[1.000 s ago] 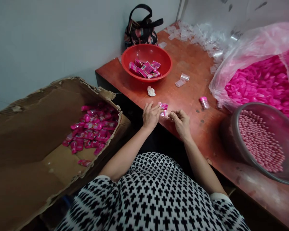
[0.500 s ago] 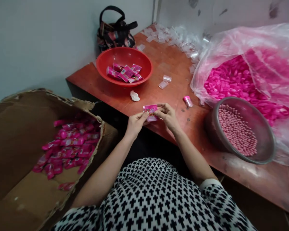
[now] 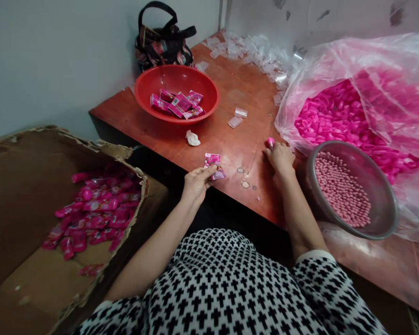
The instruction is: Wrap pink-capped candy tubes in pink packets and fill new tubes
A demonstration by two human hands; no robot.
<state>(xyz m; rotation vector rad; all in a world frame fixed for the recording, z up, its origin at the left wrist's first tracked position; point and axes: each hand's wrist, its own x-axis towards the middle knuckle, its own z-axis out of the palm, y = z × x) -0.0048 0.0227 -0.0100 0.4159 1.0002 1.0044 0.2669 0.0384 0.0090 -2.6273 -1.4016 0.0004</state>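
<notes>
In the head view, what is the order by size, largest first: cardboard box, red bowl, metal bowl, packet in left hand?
Cardboard box, then red bowl and metal bowl, too alike to rank, then pink packet.

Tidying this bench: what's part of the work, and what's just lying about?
In use: sachet in left hand, pink tube at right hand, red bowl, box, basin, plastic bag.
Lying about: handbag, white scrap.
</notes>
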